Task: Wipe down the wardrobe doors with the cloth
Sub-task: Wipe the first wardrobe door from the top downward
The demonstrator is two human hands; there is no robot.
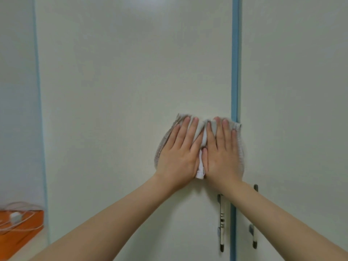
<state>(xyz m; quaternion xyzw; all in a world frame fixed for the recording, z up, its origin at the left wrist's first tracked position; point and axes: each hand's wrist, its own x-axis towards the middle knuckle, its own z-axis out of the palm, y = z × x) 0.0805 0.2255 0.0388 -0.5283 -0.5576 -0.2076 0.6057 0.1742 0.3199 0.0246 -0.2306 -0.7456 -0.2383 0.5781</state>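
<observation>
Both flat palms, left hand (178, 153), right hand (222, 153), cloth (200, 132) pinned beneath against wardrobe door (131, 72)

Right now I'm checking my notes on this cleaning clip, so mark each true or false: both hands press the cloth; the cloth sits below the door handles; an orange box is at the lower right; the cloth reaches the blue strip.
1. Both the left hand and right hand press the cloth: true.
2. The cloth sits below the door handles: false, it is above them.
3. An orange box is at the lower right: false, lower left.
4. The cloth reaches the blue strip: true.
</observation>
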